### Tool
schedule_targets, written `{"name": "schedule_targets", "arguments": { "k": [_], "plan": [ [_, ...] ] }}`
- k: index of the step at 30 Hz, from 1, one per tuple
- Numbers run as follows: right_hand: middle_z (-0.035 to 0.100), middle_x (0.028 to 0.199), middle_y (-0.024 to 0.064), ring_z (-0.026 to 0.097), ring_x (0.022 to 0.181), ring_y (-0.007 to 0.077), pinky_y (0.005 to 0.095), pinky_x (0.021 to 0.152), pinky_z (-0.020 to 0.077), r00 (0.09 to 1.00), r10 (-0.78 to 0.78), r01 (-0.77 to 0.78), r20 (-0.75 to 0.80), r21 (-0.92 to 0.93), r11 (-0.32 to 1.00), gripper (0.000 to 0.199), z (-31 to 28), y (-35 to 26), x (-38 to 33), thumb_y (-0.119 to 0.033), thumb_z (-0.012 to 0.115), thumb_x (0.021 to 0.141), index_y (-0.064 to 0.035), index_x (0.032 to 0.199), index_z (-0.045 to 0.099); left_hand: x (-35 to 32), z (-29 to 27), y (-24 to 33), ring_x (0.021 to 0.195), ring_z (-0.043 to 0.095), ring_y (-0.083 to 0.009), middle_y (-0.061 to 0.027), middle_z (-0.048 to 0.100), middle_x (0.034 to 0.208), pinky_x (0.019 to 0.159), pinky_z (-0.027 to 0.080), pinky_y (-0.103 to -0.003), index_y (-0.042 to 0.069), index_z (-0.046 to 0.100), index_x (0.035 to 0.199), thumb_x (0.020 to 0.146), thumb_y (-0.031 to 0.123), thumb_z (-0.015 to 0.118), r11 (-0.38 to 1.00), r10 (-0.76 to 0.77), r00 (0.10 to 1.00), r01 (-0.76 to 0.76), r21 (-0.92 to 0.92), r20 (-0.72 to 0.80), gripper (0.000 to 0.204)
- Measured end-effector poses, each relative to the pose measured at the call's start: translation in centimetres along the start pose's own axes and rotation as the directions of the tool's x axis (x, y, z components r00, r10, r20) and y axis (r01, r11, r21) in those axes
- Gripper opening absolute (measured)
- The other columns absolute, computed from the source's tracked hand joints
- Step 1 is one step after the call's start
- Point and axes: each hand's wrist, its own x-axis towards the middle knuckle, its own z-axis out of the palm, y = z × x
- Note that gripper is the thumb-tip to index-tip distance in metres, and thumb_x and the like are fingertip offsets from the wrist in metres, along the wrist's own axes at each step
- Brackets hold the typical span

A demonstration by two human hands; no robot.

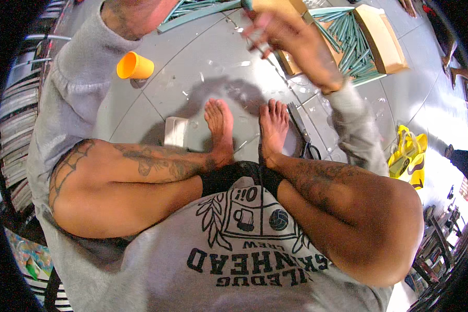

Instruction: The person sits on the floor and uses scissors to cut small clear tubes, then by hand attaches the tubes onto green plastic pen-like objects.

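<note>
My left hand point(140, 16) is at the upper left, its fingers cut off by the top edge. A shallow green-edged tray point(205, 15) of thin dark-green sticks lies beside it. At the top middle my right hand point(283, 34) is smeared by motion, its fingers partly bent. A dark-green rod end point(247, 5) shows by its fingertips; whether they grip it is unclear. Just right of that hand, an open cardboard box point(391, 44) holds many green sticks point(348, 39).
An orange-yellow cup point(135, 66) lies tipped on the grey tiles. Black-handled scissors point(304, 130) lie beside my right foot point(274, 125), a small white box point(176, 131) beside my left. A yellow bag point(409, 156) sits at right; another person's feet point(452, 67) are beyond.
</note>
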Motion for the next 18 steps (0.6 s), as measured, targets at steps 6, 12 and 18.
{"name": "schedule_targets", "arguments": {
  "k": [6,12,18],
  "plan": [
    [0.067,0.098,0.0128,0.067,0.091,0.0324,0.0435,0.079,0.0546,0.984,-0.031,0.139,0.177,-0.64,0.756,0.016,5.0,19.2,-7.0,-0.016,0.066,0.081,-0.0123,0.095,0.074,-2.5,-1.1,-7.1,0.097,0.07,-0.026,-0.0195,0.071,0.114,0.078,0.055,-0.032,0.009,0.059,0.094,0.098,0.031,0.047,0.74,-0.516,0.809,0.587,-0.329,0.281,0.025],
    [0.063,0.095,0.0134,0.065,0.089,0.0336,0.0457,0.079,0.0533,0.954,-0.05,0.267,0.295,-0.764,0.588,0.01,6.9,21.9,-8.5,-0.013,0.063,0.081,-0.0102,0.088,0.069,-5.7,-0.6,-11.9,0.112,0.066,-0.0304,-0.0223,0.063,0.131,0.095,0.051,-0.038,0.01,0.058,0.089,0.102,0.038,0.036,0.399,-0.616,0.47,0.878,-0.264,0.632,0.038],
    [0.062,0.103,0.0125,0.063,0.095,0.0307,0.0437,0.079,0.0517,0.957,-0.141,0.289,0.254,-0.807,0.515,0.007,7.0,21.3,-8.3,-0.015,0.063,0.08,-0.011,0.085,0.066,-6.0,-0.6,-12.2,0.108,0.068,-0.0289,-0.0216,0.063,0.13,0.094,0.052,-0.042,0.011,0.058,0.089,0.101,0.038,0.037,0.436,-0.678,0.492,0.867,-0.241,0.546,0.037]
  ]
}}
